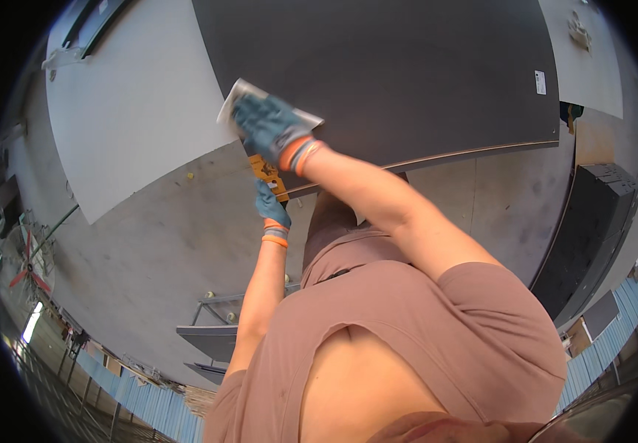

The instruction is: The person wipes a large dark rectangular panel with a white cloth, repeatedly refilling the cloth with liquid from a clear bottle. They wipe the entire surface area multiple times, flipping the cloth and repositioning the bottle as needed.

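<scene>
My right hand (271,131), in a blue-grey glove with an orange cuff, presses a white cloth-like sheet (233,100) at the left edge of a large dark grey panel (407,74). The sheet's corners stick out around the closed fingers; its exact kind is unclear. My left hand (272,207), gloved the same way, is lower down by the panel's near left corner. Its fingers close on a yellow printed piece (266,171). Whether that piece is loose or fixed to the panel, I cannot tell. The right hand looks slightly blurred.
A white board (131,111) lies left of the panel. A stack of black panels (592,229) stands at the right. Behind my left arm is a metal rack (219,306) with dark boards. A red-bladed fan (29,269) stands far left on the concrete floor (179,236).
</scene>
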The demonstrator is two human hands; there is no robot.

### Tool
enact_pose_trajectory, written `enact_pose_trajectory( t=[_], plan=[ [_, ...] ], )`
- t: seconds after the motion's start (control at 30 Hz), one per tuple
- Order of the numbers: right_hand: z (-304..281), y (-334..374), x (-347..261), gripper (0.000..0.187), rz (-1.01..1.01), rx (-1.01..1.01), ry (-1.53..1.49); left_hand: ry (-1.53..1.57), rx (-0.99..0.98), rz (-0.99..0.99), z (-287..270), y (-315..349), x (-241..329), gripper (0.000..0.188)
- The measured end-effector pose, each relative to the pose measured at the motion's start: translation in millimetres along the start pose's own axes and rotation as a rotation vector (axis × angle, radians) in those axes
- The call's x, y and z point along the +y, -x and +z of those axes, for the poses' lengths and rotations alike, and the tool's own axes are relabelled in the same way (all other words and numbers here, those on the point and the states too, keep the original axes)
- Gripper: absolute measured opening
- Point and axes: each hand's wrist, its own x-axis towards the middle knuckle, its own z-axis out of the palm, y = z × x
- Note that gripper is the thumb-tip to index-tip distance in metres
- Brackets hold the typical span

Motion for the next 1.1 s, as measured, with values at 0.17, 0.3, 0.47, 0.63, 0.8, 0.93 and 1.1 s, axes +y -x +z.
enact_pose_trajectory(
  t=[0.17,0.3,0.47,0.63,0.8,0.93,1.1],
  plan=[
    [-41.0,-5.0,42.4,0.059,0.114,-0.279,-0.008,0.06,-0.035,-0.032,-8.6,1.3,-5.0,0.064],
    [-142.5,36.7,207.7,0.04,0.388,0.16,0.38,0.039,0.037,0.047,-27.1,2.0,-22.9,0.064],
    [-226.9,169.1,476.4,0.052,0.819,0.536,0.521,0.025,-0.072,-0.04,1.6,7.2,1.5,0.063],
    [-147.0,34.6,379.5,0.055,0.479,0.246,0.702,-0.043,0.029,0.053,-16.9,1.1,-31.3,0.06],
    [-63.0,-91.8,98.6,0.053,0.149,-0.044,0.116,-0.025,-0.003,0.081,-14.2,-1.2,-30.7,0.057],
    [7.8,-39.3,-6.0,0.056,-0.322,-0.163,0.042,0.071,-0.015,0.039,-8.4,0.0,-30.1,0.065],
    [6.8,-16.3,-14.5,0.058,-0.463,-0.263,-0.048,0.097,0.009,0.094,-6.2,-3.3,-32.2,0.065]
  ],
)
